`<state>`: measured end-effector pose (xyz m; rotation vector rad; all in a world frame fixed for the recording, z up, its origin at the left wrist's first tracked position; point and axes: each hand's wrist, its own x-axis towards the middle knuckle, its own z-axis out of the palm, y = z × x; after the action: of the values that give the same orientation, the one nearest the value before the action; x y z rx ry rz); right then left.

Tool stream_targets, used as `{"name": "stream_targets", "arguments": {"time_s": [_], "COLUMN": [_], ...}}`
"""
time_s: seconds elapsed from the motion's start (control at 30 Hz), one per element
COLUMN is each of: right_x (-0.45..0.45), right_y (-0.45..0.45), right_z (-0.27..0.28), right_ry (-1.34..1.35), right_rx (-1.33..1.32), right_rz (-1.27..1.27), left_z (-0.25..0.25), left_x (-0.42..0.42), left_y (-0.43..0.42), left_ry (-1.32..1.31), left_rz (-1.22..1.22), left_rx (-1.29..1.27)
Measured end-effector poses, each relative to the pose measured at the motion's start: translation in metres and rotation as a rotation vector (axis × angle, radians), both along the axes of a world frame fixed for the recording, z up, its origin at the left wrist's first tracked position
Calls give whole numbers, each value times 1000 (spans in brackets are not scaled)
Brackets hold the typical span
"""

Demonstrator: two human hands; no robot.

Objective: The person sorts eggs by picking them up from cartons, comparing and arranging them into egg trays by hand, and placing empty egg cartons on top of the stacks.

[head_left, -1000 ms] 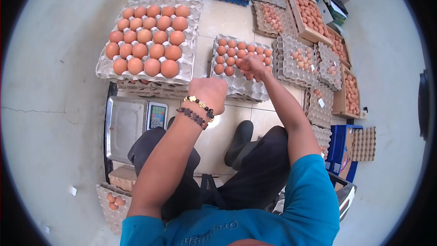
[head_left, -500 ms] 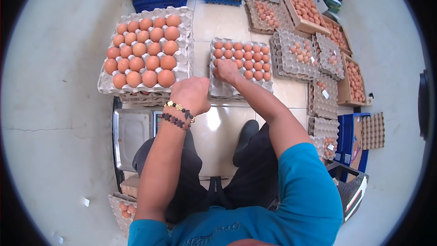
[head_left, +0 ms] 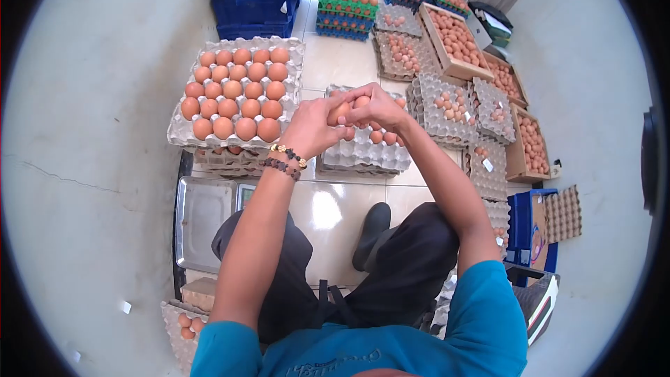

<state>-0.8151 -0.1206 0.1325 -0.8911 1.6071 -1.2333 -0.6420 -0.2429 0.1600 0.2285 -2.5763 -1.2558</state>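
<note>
My left hand (head_left: 315, 126), with beaded bracelets at its wrist, is closed around a brown egg (head_left: 338, 114). Beside it my right hand (head_left: 380, 107) has its fingers curled round another brown egg (head_left: 361, 102). Both hands meet above the middle stack of grey egg trays (head_left: 363, 158); they cover much of its top. Brown eggs (head_left: 377, 137) show in that tray below my fingers, and its nearest cups hold none. To the left stands a taller stack of pulp trays (head_left: 183, 129), its top tray bearing rows of large brown eggs (head_left: 228, 108).
A metal scale pan (head_left: 206, 227) lies at lower left. On the right are wooden crates of eggs (head_left: 457, 38) and several pulp trays (head_left: 447, 122). Plastic egg trays (head_left: 347, 10) and blue crates (head_left: 252, 10) stand at the back. A loose tray (head_left: 563, 214) leans far right.
My left hand has moved right from beside the left stack to meet my right hand over the middle tray. My right hand has lifted off the tray, and eggs now show between the hands.
</note>
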Motion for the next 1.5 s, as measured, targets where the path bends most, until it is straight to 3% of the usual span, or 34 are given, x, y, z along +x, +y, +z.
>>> {"name": "stream_targets", "arguments": {"time_s": [0.13,0.17,0.23,0.3,0.43,0.57,0.67,0.8,0.93,1.03,1.17,1.27,1.3,1.4,1.43,1.5], "right_x": [28,34,36,51,74,73,68,64,64,58,76,88,93,92,95,98], "right_y": [5,7,8,14,31,43,43,42,34,24,20,18,18,17,15,11], "right_z": [34,41,56,72,75,51,44,51,45,33,41,48,53,49,50,49], "right_ry": [-74,-171,-425,-603,-723,-708,-580,-480,-528,-457,-345,-309,-317,-537,-522,-574], "right_rx": [-45,-63,-40,-177,-365,-345,-345,-268,-296,-320,-380,-442,-421,-472,-454,-469], "right_rz": [-86,-155,-191,-284,-311,-264,-428,-451,-473,-427,-495,-421,-395,-287,-271,-244], "left_z": [-4,-1,14,22,23,21,16,-10,-26,-31,-62,-61,-58,-19,-4,40], "left_x": [0,4,18,33,71,125,169,210,206,189,181,183,184,160,150,127], "left_y": [-4,-11,-21,-34,-65,-95,-114,-158,-184,-174,-188,-187,-184,-130,-111,-43], "left_ry": [239,161,135,146,295,455,455,358,226,141,163,118,70,249,303,257], "left_rz": [37,-81,-100,-147,-137,78,310,659,634,582,616,642,661,703,526,283], "left_rx": [195,449,768,1067,1215,1062,886,465,59,75,-105,-225,-419,-668,-586,-95]}}
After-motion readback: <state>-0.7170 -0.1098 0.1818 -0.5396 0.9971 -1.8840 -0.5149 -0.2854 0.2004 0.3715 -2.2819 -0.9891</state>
